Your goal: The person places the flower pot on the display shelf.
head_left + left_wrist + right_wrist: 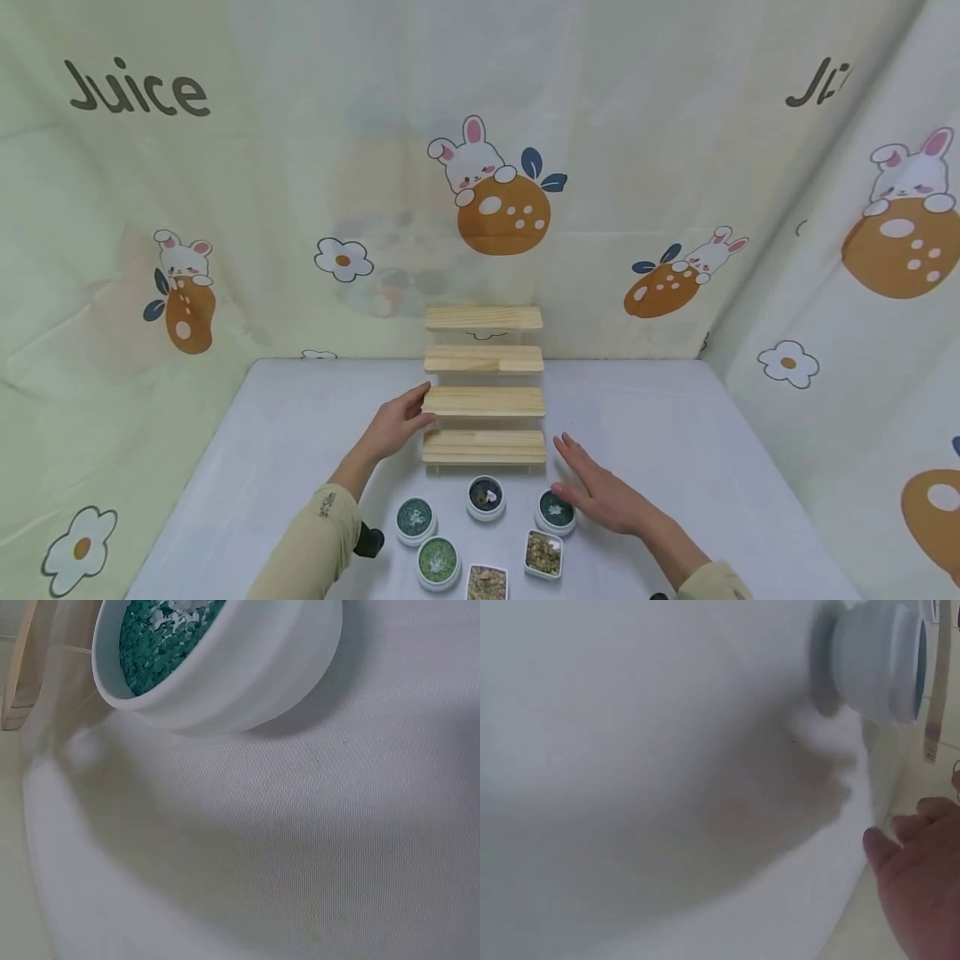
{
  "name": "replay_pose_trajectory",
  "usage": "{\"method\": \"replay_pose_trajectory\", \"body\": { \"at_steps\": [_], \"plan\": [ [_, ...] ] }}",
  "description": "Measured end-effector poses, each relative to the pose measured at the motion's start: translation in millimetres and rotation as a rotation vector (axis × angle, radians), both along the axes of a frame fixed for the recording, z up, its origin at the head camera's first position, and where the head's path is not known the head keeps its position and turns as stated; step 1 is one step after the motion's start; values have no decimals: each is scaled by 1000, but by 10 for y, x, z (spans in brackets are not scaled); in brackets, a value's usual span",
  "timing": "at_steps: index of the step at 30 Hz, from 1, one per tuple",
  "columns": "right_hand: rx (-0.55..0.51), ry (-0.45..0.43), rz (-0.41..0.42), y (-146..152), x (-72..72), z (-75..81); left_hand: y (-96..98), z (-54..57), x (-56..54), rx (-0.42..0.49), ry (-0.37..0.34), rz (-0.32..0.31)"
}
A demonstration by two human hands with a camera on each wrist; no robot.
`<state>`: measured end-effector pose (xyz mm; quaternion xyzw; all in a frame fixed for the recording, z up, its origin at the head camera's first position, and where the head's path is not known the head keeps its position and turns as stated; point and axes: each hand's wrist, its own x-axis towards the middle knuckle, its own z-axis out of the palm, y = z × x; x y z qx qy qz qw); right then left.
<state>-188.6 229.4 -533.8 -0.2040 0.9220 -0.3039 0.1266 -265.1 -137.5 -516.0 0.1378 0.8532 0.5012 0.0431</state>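
A tiered stand with several pale wooden shelves [483, 402] rises at the table's back edge. At its left end is my left hand [392, 427], thumb and fingers apart, fingertips at the end of a middle shelf; whether they press on it cannot be told. My right hand [606, 497] hovers to the right of the lowest shelf, fingers extended, its thumb over the rim of a round white pot with dark green filling [556, 507]. The right wrist view shows this hand [922, 877] holding nothing, near a white pot [874, 664].
In front of the stand are a round pot with dark filling [486, 497], a teal-filled one [415, 518] and a light green one [438, 561]. Two square pots with tan gravel, one right [543, 553] and one at the bottom edge [487, 583], stand nearby. Printed curtains surround the white table [637, 408].
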Motion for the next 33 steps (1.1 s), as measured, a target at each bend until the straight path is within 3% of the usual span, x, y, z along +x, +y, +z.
{"method": "replay_pose_trajectory", "body": {
  "at_steps": [8,14,19,28,33],
  "plan": [
    [-83,31,28,67,145,-155,4,-23,-13,-16,-10,-1],
    [-190,96,134,91,176,-270,8,8,-13,-30,-5,9],
    [-276,125,166,80,191,-323,4,24,-8,-21,-10,13],
    [-292,95,120,80,220,-397,-8,-5,-13,-5,-8,14],
    [-315,-8,25,66,218,-478,-18,-41,-20,-4,-6,13]
  ]
}}
